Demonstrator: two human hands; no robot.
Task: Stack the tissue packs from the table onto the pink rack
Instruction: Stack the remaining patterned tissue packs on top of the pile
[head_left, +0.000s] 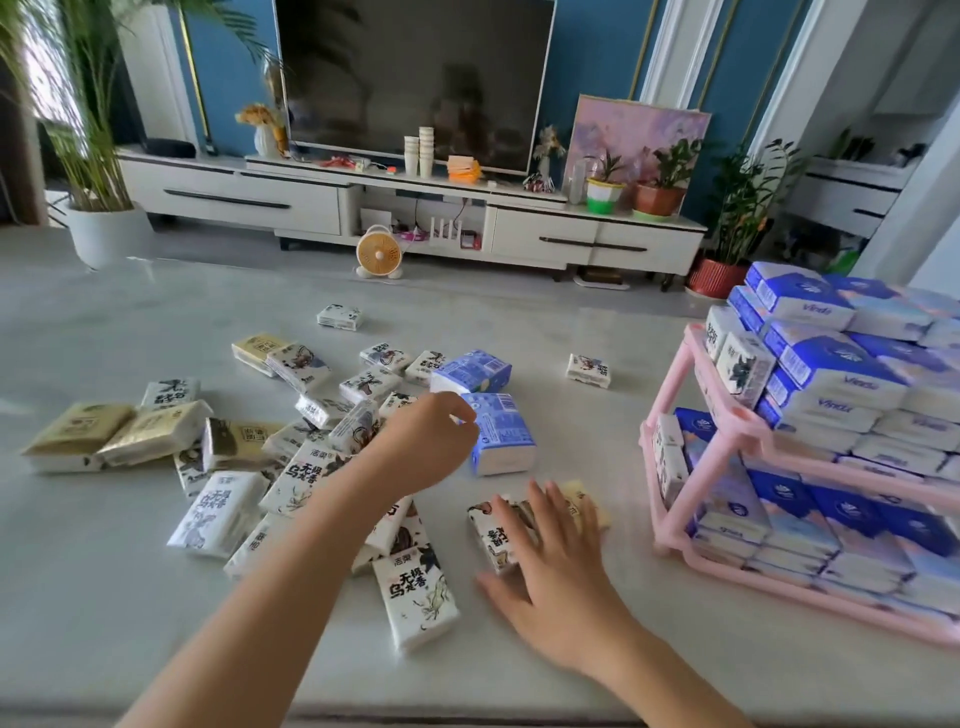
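Observation:
Many tissue packs lie scattered on the pale table (156, 623): white ones with black ink prints, gold ones at the left (78, 434), two blue ones in the middle. My left hand (426, 441) reaches over the pile, its curled fingers touching the nearer blue pack (501, 439). My right hand (550, 571) lies flat with spread fingers on a white printed pack (493, 535) near the table's front. The pink rack (727, 431) stands at the right, both tiers piled with blue and white packs.
A second blue pack (472, 371) sits behind the first. Single white packs lie apart at the far middle (340, 316) and the right (588, 370). Beyond the table are a TV stand, a small fan (379, 254) and potted plants.

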